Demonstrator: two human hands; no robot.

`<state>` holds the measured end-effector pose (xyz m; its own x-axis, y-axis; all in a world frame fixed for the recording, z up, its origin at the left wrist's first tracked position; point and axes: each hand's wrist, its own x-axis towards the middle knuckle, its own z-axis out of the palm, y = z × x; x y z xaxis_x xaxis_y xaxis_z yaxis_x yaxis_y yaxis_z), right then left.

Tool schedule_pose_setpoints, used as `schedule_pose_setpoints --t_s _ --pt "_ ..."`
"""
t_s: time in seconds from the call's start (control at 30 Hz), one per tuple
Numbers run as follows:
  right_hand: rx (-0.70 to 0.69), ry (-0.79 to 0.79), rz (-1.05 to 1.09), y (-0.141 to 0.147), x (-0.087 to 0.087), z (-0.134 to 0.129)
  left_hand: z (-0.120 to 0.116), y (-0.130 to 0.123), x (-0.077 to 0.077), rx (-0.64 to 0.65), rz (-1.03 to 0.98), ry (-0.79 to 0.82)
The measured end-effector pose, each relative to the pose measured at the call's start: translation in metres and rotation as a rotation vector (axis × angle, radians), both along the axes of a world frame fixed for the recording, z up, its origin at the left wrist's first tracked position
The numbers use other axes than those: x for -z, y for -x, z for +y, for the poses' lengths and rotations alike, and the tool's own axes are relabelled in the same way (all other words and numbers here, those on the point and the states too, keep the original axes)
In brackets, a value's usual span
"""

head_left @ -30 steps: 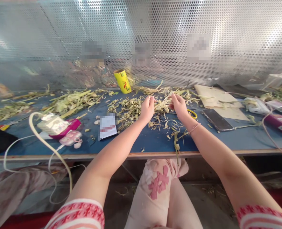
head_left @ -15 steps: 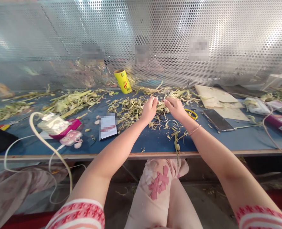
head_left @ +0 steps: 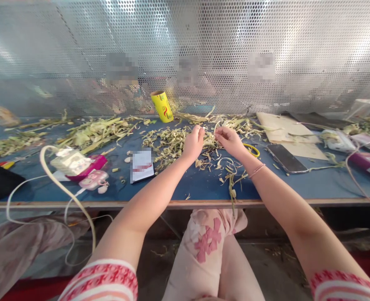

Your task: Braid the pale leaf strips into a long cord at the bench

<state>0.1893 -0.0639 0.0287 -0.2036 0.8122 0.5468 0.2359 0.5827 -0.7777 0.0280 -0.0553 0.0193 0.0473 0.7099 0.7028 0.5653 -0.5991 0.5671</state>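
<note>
Plant scraps (head_left: pixel 171 144) lie at twelve o'clock; our left hand (head_left: pixel 193 143) and right hand (head_left: pixel 230 141), grasp unclear, seem mid-peeling; next likely needs pulling.

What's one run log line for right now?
left hand: over plant scraps; right hand: curled, apart from left; yellow tube: behind scraps; dark phone: to the right

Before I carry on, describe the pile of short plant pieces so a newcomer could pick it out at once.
Start at the blue tabletop and find the yellow tube near the perforated panel. The pile of short plant pieces lies nearer the person, around the left hand. Its short, curled bits differ from the long stalks heaped farther left.
</note>
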Motion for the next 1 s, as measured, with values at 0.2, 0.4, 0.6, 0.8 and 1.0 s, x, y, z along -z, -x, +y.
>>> schedule_pose_setpoints --t_s 0.2,0.4,0.6,0.8,1.0 --pt "-0.070 0.111 0.076 0.002 -0.006 -0.009 -0.013 -0.001 -0.007 -0.014 0.089 -0.009" --pt "-0.047 0.108 0.094 0.005 -0.007 -0.009 -0.015 -0.004 -0.007 0.048 -0.042 0.034" --pt "0.149 -0.073 0.086 0.003 0.001 -0.003 -0.014 -0.011 -0.002 0.294 -0.317 0.294" --pt "0.240 -0.147 0.004 0.005 -0.001 -0.008 -0.019 -0.014 -0.003 0.199 0.067 -0.014" --pt "0.223 -0.141 0.002 0.005 0.001 -0.005 -0.016 -0.017 -0.003 0.299 -0.050 0.075"
